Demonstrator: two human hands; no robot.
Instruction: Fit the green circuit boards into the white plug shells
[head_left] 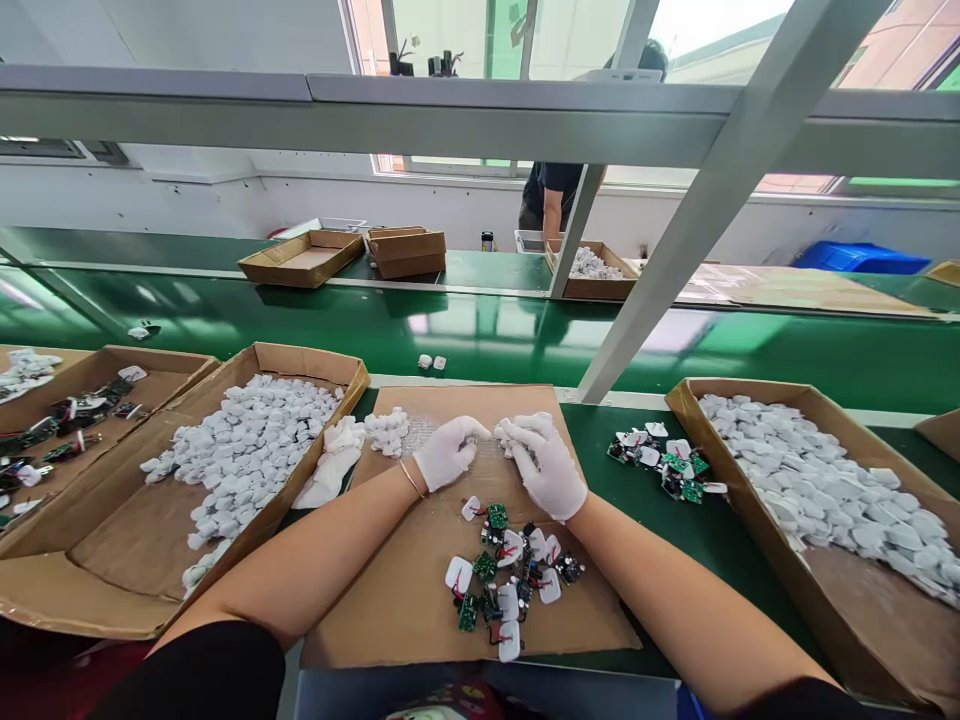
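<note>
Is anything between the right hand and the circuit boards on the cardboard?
Nothing visible stands in the way. Only bare cardboard sheet lies between the right hand and the nearest of the circuit boards, which sit just below it.

Green conveyor belt (589,440): cardboard sheet (375,620), cardboard trays (877,620).

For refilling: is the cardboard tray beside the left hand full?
Partly: white plastic shells fill the far end; the tray's near floor is bare.

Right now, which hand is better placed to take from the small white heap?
Probably the left hand: it lies close beside the heap on the cardboard, while the right hand sits farther away.
</note>
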